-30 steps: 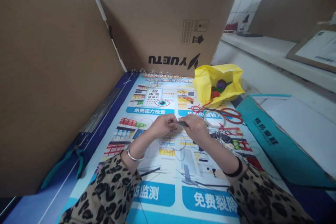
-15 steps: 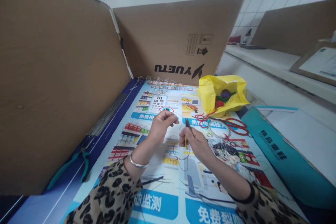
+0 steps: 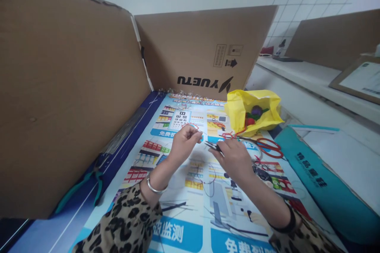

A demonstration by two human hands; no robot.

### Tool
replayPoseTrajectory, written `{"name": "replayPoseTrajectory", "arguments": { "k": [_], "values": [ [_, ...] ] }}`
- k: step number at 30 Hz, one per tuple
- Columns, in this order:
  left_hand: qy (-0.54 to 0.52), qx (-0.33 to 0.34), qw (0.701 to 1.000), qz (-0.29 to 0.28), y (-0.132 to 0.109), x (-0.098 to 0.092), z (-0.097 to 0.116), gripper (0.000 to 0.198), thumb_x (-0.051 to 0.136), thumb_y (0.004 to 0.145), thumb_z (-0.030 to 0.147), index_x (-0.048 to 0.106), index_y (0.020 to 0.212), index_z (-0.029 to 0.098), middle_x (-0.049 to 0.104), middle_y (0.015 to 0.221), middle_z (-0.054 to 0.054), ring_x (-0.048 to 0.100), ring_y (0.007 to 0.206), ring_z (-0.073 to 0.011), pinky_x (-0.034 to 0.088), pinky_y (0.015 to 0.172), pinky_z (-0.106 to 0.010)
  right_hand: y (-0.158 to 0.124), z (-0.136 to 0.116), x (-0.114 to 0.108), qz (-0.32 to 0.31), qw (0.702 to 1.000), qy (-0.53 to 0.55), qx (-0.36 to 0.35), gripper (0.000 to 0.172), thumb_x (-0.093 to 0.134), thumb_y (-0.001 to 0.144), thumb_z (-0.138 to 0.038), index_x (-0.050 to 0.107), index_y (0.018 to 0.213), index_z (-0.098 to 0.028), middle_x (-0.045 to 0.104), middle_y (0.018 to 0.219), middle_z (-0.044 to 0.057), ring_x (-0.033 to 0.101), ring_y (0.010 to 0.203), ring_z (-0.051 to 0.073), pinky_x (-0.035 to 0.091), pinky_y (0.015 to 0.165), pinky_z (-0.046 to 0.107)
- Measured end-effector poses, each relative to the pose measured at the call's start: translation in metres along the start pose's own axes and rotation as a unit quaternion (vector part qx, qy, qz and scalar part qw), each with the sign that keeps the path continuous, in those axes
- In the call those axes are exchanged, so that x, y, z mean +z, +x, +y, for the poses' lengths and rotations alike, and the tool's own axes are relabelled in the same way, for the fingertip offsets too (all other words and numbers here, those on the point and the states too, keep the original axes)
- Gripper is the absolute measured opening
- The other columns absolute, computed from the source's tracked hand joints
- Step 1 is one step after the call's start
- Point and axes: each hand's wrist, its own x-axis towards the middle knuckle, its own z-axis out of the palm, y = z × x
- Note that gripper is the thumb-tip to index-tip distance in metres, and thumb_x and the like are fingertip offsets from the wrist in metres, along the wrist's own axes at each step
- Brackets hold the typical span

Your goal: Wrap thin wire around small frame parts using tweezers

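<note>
Over the middle of the printed mat, my left hand [image 3: 187, 141] is closed in a pinch. A fine strand like a thin wire [image 3: 202, 133] shows faintly at its fingertips. My right hand [image 3: 236, 157] is wrapped round small pliers [image 3: 214, 146]; their dark, narrow jaws point left towards my left fingertips, a short gap away. The palm hides the pliers' handles. Below the hands, a thin looped cord [image 3: 209, 189] and several dark cut strands [image 3: 175, 206] lie on the mat [image 3: 190, 166].
At the right are a yellow bag [image 3: 237, 106] with coloured balls, red-handled scissors [image 3: 270, 148] and a teal box [image 3: 323, 182]. Teal-handled pliers [image 3: 97, 187] and straight wires [image 3: 123, 132] lie left. Cardboard panels [image 3: 202, 47] stand behind and along the left.
My right hand has turned and risen slightly, so the pliers' jaws swing from pointing up to pointing left. My left hand keeps its pinch in nearly the same place.
</note>
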Motion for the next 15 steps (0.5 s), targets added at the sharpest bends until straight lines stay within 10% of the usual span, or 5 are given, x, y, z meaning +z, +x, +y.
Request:
{"name": "replayPoseTrajectory", "arguments": {
  "k": [15],
  "values": [
    [-0.019, -0.110, 0.994, -0.016, -0.0030, 0.0091, 0.0005, 0.023, 0.063, 0.068, 0.030, 0.046, 0.062, 0.015, 0.061, 0.056, 0.002, 0.057, 0.048, -0.0091, 0.037, 0.049, -0.020, -0.0012, 0.0109, -0.0017, 0.006, 0.992, -0.112, -0.063, 0.033, 0.042, 0.083, -0.047, 0.059, 0.076, -0.019, 0.050, 0.069, 0.007, 0.041, 0.073, 0.021, 0.026, 0.067, 0.034]
  ]
}}
